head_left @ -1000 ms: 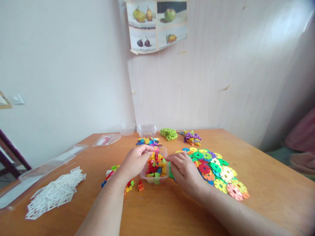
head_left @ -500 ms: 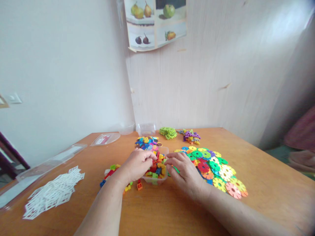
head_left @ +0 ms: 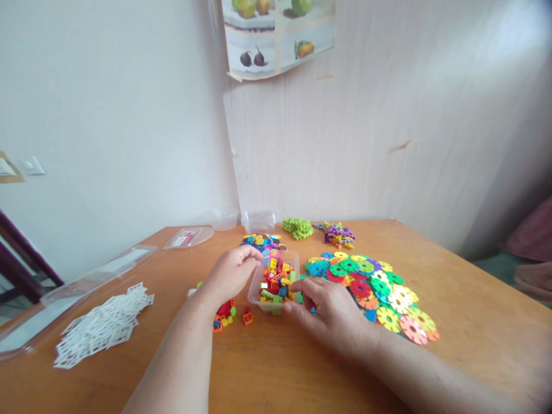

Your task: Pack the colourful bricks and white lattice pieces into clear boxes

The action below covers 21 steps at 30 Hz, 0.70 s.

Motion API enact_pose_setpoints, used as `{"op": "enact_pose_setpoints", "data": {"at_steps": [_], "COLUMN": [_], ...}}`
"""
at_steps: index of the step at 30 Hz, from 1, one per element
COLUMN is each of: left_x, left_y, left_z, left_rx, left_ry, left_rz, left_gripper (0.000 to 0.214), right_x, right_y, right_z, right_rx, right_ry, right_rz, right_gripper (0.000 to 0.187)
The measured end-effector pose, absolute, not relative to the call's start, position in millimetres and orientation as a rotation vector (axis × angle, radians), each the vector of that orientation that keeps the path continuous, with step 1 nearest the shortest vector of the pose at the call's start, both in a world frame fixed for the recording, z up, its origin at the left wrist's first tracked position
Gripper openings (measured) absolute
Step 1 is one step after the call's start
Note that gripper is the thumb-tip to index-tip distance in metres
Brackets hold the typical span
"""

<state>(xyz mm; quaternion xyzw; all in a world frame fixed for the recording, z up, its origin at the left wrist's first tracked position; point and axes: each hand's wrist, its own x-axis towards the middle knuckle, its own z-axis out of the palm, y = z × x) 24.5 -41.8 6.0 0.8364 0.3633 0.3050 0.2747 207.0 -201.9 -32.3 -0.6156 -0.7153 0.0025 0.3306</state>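
A small clear plastic tub point(head_left: 255, 287) full of little coloured bricks point(head_left: 276, 279) stands mid-table. My left hand point(head_left: 232, 271) curls round the tub's left rim, fingers closed on it. My right hand point(head_left: 325, 310) rests at the tub's near right corner, thumb against its front wall and fingers bent at its side. A few loose bricks point(head_left: 224, 313) lie on the wood just left of the tub, beside my left wrist.
Flat coloured flower discs point(head_left: 379, 290) spread to the right of the tub. White lattice pieces point(head_left: 101, 325) lie at the left, near a long clear lid point(head_left: 86, 282). Small heaps of green point(head_left: 296, 227) and purple connectors point(head_left: 338, 234) and empty clear tubs point(head_left: 259, 219) sit by the wall.
Both hands came out of the bricks and took the tub by its sides. My left hand moved to the left rim, my right hand dropped to the near right corner.
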Motion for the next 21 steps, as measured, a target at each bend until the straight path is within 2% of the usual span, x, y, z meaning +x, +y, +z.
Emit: {"op": "enact_pose_setpoints", "data": {"at_steps": [6,12,21], "left_x": [18.2,18.2,17.0], "left_y": [-32.7,-25.5,-22.9], "left_z": [8.6,2.2,-0.7], "left_rx": [2.181,2.173,2.203], "left_ry": [1.104,1.133,1.163], "left_rz": [0.977,0.976,0.974], "left_gripper": [0.023,0.024,0.023], "right_x": [205.7,206.0,202.5], "right_y": [-200.8,-190.9,-186.6], "right_z": [-37.8,-42.4,-47.8], "right_rx": [-1.599,-1.600,-1.566], "right_ry": [-1.899,-1.825,-1.740], "right_rz": [0.063,0.099,-0.022], "right_gripper": [0.021,0.020,0.034]}}
